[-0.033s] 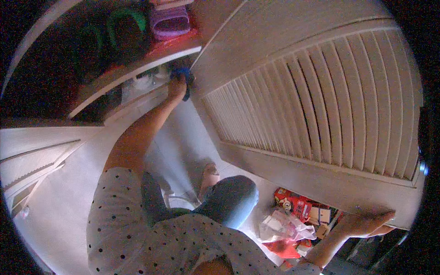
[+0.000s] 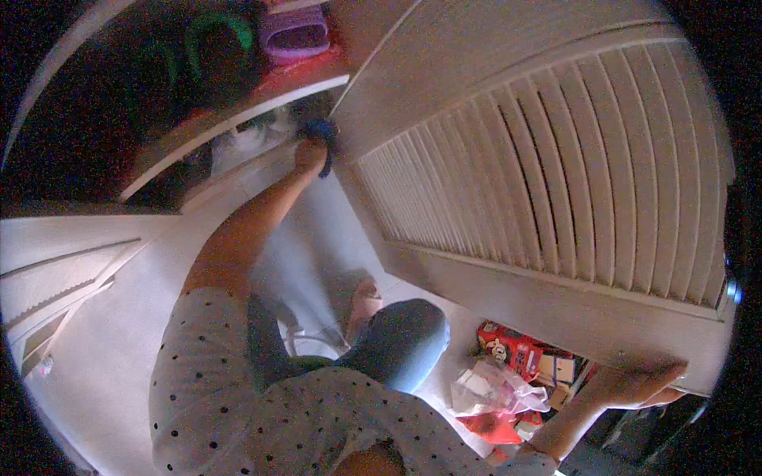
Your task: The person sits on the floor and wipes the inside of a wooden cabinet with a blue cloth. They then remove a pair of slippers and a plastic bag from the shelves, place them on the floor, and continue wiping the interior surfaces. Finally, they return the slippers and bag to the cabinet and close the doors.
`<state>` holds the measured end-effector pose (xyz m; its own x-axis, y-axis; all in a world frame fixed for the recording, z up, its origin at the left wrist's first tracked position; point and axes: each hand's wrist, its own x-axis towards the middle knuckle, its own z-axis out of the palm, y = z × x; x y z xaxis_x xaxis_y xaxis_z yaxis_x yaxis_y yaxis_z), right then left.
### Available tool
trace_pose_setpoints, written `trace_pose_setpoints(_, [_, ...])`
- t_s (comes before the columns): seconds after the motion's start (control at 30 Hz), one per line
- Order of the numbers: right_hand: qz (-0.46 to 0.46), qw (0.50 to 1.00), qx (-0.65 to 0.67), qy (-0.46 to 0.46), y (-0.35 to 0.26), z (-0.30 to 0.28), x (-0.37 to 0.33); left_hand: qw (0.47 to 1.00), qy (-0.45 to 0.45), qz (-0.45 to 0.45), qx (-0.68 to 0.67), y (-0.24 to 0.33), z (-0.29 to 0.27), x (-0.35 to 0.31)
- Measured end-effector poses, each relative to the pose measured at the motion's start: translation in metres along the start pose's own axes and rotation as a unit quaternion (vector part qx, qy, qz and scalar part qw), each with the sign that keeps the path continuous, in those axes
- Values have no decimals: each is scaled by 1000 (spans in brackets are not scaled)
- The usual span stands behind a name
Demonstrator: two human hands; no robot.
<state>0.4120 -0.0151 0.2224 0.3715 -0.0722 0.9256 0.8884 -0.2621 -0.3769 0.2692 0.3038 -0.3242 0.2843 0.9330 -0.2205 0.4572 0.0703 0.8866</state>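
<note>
My left hand (image 2: 312, 156) reaches far forward to the low opening of a cabinet. Its fingers are closed on a dark blue slipper (image 2: 321, 130), whose shape is blurred in the dim light. Just above it runs a pale shelf edge (image 2: 278, 97). A louvered door (image 2: 492, 182) stands swung out on the right. Against its lower edge rests my right hand (image 2: 641, 385), fingers stretched out and thumb apart, touching the door.
On the upper shelf sit a purple slipper (image 2: 295, 40) and green footwear (image 2: 220, 40). Whitish items (image 2: 242, 143) lie in the lower opening. Red packages (image 2: 508, 349) and a plastic bag (image 2: 496, 389) lie by the door. Another louvered door (image 2: 63, 262) is at left.
The view has shifted very slightly. My left hand has dipped a little with the blue slipper; my right hand stays at the door.
</note>
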Motion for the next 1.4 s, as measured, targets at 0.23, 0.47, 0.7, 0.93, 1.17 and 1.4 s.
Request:
trace_pose_setpoints(0.23, [-27,999,37,-21,-6,8,6,867,-59,161,468,-13,91,-37])
trace_pose_setpoints(0.47, [-37,999,-23,-33,-17,1,-5,990,30,-17,-137,44,50,-96])
trace_pose_setpoints(0.7, [24,997,72,-18,14,2,9,990,59,110,-65,21,58,-109])
trace_pose_setpoints(0.93, [33,992,114,-50,15,-5,11,985,-3,37,-171,36,134,-227])
trace_pose_setpoints(1.17, [18,983,179,-29,-10,9,0,965,16,-137,-221,36,159,-257])
trace_pose_setpoints(1.4, [3,957,286,-48,2,3,13,928,-57,81,-360,301,27,-347])
